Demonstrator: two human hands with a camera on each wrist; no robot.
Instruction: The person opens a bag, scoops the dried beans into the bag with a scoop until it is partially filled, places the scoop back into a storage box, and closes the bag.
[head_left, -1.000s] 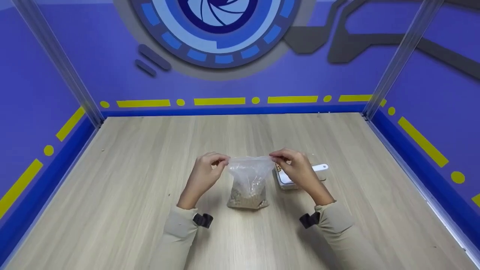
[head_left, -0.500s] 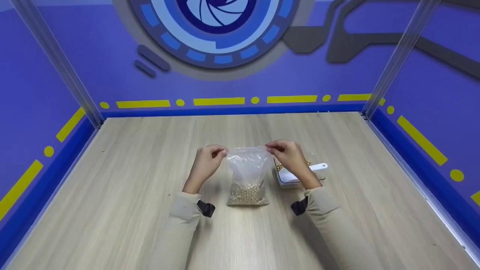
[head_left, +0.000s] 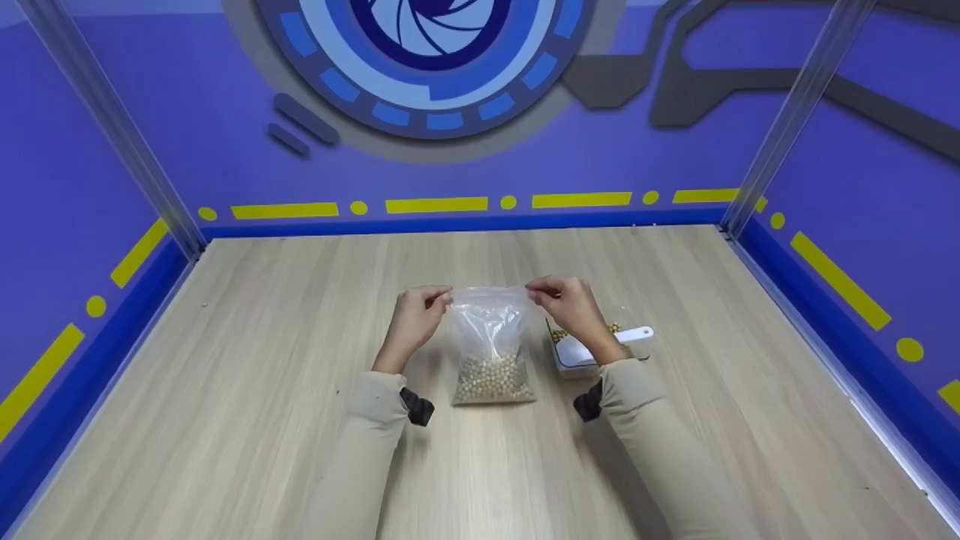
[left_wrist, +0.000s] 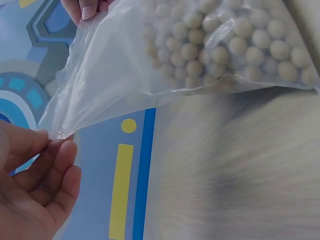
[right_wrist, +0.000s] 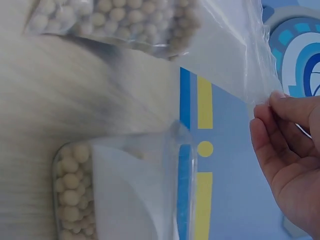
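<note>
A clear plastic zip bag stands upright on the table, its lower part filled with round beige beans. My left hand pinches the bag's top left corner between thumb and forefinger, as the left wrist view also shows. At the opposite top corner, my right hand holds the plastic in the same kind of pinch, seen closely in the right wrist view. The top edge is stretched between both hands. Whether its seal is closed I cannot tell.
Right of the bag stands a clear box with more of the beans in it. A white scoop lies across the box, partly behind my right forearm. Blue panels border the wooden table at the back and sides.
Both hands have moved up and slightly closer together, still pinching the corners. The bag now stands taller and straighter, with its beans plainly visible.
</note>
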